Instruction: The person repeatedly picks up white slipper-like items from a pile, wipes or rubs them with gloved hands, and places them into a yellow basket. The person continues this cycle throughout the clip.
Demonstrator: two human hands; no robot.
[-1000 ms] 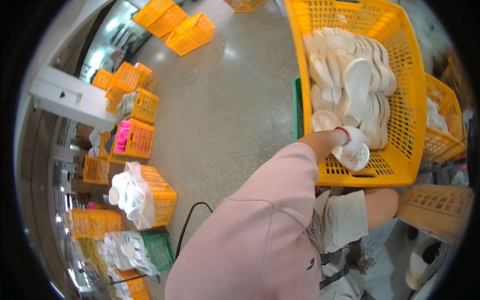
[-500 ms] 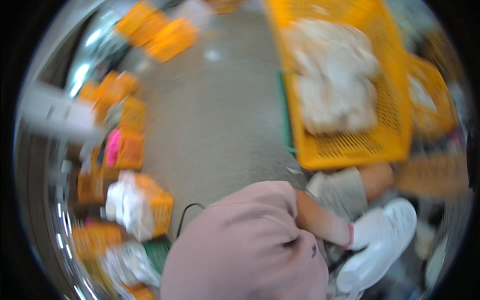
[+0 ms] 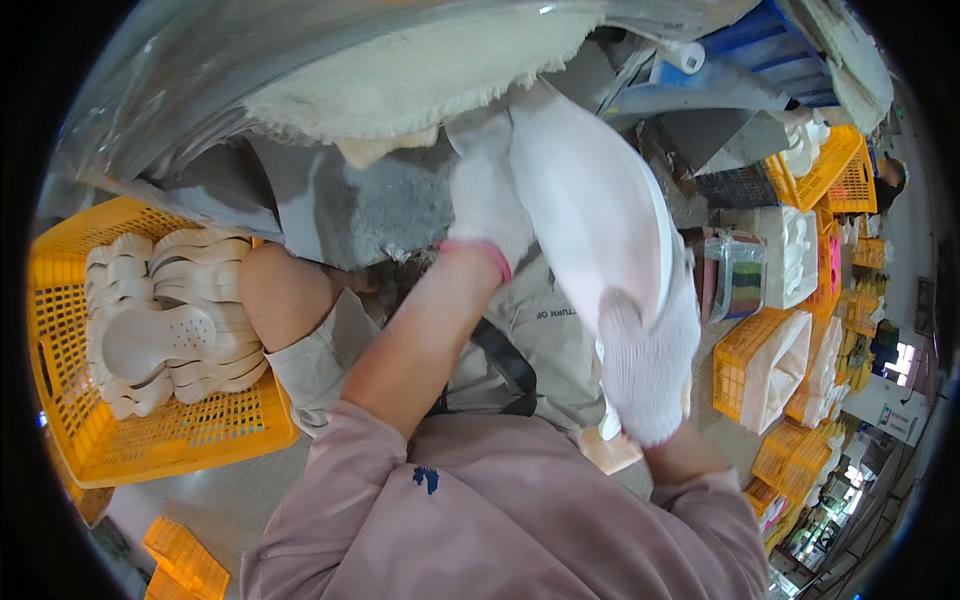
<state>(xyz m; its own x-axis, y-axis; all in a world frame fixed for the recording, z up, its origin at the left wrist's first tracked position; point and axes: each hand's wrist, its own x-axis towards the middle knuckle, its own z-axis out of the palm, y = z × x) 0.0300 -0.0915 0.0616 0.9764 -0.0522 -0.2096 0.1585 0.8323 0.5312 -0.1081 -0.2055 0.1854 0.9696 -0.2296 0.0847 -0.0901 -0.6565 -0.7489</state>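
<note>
A long, smooth white shoe sole (image 3: 590,200) slants across the middle, right under a fuzzy off-white cloth wheel (image 3: 420,85). My right hand (image 3: 650,365), in a white knit glove, is closed round the sole's near end, its thumb lying on the upper surface. Gloved too, with a pink cuff, my left hand (image 3: 490,195) is against the sole's far end. Its fingertips are partly hidden by the wheel's edge and the sole. Below the wheel is a rough grey machine housing (image 3: 375,205).
A yellow crate (image 3: 170,445) with stacked white soles stands at the left, beside my knee. Along the right are more yellow crates (image 3: 745,365), a white box (image 3: 790,255) and a clear-sided bin (image 3: 735,275). A blue crate (image 3: 765,50) sits far right. Another person (image 3: 888,185) is at the right rim.
My view has swung from the floor and a yellow crate to the wheel and housing. A gloved hand was at the lower right; now both hands are at the sole under the wheel.
</note>
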